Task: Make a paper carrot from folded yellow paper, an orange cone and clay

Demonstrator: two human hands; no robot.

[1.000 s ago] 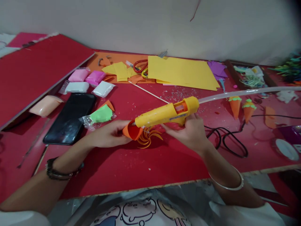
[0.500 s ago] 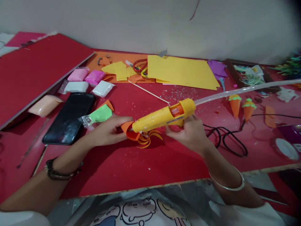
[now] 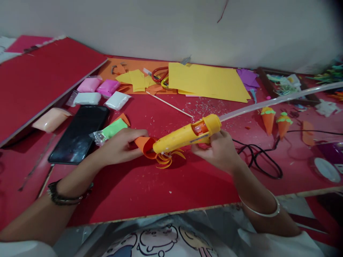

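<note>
My left hand point(image 3: 125, 147) is closed on an orange paper cone point(image 3: 145, 146), its wide mouth facing right. Round the handle of a yellow glue gun point(image 3: 179, 138) my right hand point(image 3: 221, 151) is closed. The gun's nozzle end sits at the cone's mouth, and its tip is hidden inside the rim. A long clear glue stick point(image 3: 270, 102) runs out of the gun's back to the right. Below the nozzle lie curled orange-yellow paper strips point(image 3: 170, 159) on the red table.
Left of the hands lie a black phone point(image 3: 79, 135), a green clay packet point(image 3: 115, 127) and several pink and white packets point(image 3: 108, 87). Yellow sheets point(image 3: 206, 81) and red scissors point(image 3: 159, 74) are at the back. Two small carrots point(image 3: 268, 119) and a black cord point(image 3: 252, 157) lie right.
The cone has turned and shifted slightly left, showing more of its inside. The glue gun has tilted a little, its back end slightly lower, and the glue stick's far end has risen.
</note>
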